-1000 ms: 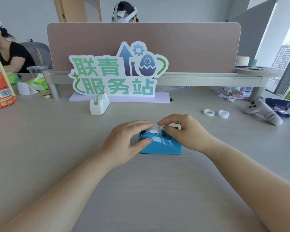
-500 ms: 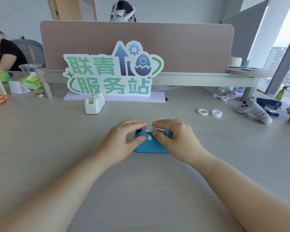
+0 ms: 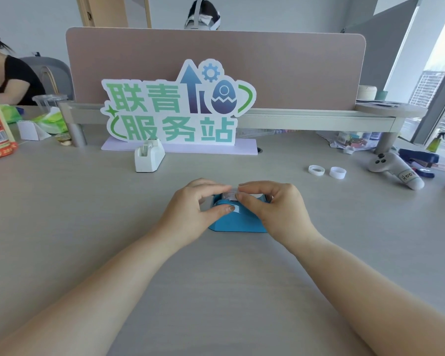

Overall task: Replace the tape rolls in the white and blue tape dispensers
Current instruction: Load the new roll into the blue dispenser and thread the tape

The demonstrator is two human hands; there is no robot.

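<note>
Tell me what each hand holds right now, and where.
Both hands pinch the tape roll by its top, seated in the blue dispenser.

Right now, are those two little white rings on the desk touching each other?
Apart. The head view shows a bare strip of desk between the left ring and the right ring, which lie side by side.

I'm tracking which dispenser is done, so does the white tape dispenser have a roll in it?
Yes, it seems so: the white tape dispenser stands upright by the sign with a roll visible in its slot; how much tape remains, cannot tell.
</note>
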